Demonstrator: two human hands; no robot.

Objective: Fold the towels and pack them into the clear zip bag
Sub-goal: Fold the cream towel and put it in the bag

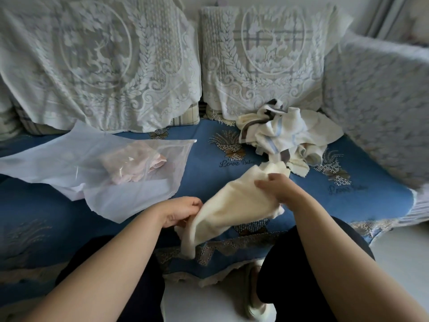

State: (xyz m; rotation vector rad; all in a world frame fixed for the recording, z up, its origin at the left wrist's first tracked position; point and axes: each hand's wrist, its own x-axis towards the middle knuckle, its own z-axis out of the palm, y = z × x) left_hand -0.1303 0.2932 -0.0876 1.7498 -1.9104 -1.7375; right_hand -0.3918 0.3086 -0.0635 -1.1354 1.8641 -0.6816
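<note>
A cream towel [232,205] hangs loosely over the front of the blue sofa seat, held at both ends. My left hand [181,211] grips its lower left edge. My right hand [277,185] pinches its upper right part. A clear zip bag [130,182] lies flat on the seat to the left, its opening toward the right, with a folded pink towel [134,165] inside. A heap of unfolded towels [283,133], cream and white with grey and light blue stripes, lies behind my right hand near the back cushions.
The blue embroidered sofa cover [209,154] spans the seat, with a lace trim at its front edge. Two lace-covered back cushions [99,66] stand behind. A padded armrest [380,101] rises at right. My dark-trousered knees and a white slipper [255,305] are below.
</note>
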